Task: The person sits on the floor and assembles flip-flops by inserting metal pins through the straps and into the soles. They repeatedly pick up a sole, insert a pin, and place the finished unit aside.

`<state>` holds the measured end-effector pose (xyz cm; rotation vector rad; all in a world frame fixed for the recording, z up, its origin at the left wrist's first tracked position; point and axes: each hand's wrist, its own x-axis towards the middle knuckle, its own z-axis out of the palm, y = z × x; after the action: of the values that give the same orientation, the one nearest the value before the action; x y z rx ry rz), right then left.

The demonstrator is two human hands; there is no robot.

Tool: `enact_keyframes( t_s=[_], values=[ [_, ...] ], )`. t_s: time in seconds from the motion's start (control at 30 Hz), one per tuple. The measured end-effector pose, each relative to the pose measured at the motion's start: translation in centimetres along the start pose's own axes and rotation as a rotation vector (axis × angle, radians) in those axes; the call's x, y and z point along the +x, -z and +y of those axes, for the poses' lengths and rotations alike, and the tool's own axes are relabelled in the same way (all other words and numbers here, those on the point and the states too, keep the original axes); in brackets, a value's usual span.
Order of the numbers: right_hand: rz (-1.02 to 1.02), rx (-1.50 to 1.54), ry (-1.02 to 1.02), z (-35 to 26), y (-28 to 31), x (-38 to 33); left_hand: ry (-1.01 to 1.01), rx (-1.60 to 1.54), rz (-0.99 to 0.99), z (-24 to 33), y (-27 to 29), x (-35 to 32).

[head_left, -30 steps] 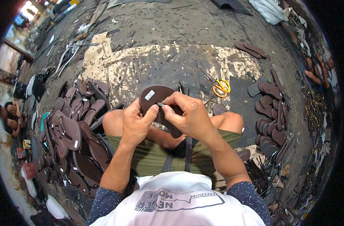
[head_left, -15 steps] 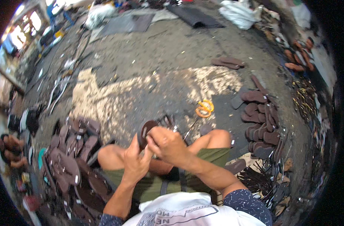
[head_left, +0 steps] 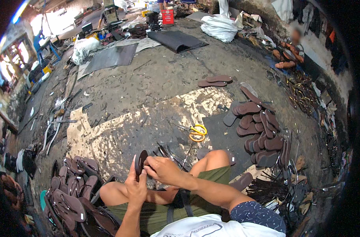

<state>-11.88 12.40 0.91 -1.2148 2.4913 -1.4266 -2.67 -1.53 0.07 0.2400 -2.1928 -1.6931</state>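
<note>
Upright in front of my bent legs is a dark brown flip-flop [head_left: 140, 159], seen nearly edge-on. My left hand [head_left: 135, 186] grips its lower part, thumb along one side. Against its right face, my right hand [head_left: 163, 170] has its fingers closed on the flip-flop; whether a strap is between the fingertips is hidden. Just beyond my hands, thin dark straps [head_left: 168, 153] lie on the ground. Yellow-handled scissors [head_left: 197, 133] rest farther off on a worn, pale-patched sheet [head_left: 126, 132].
Finished-looking flip-flops [head_left: 67, 203] are heaped at my left. Brown soles [head_left: 249, 108] stand stacked at my right, above a bundle of black straps [head_left: 267, 189]. One pair of soles [head_left: 215, 81] lies farther ahead. Another person [head_left: 292, 53] sits by the right wall near white sacks [head_left: 219, 28].
My view has tilted upward, bringing more of the far room in. The flip-flop has turned from showing its face to nearly edge-on, and my right hand has shifted lower on it.
</note>
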Motion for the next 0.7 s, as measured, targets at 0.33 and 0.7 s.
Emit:
enact_keyframes(
  t_s=[0.33,0.7],
  values=[
    [0.012,0.081,-0.037,-2.3,3.4,0.2,0.221,-0.399,-0.086,-1.0,3.9,1.1],
    [-0.043,0.547,-0.094,-6.8,3.6,-2.1,-0.109,-0.383,0.428,-0.6,3.5,4.9]
  ],
)
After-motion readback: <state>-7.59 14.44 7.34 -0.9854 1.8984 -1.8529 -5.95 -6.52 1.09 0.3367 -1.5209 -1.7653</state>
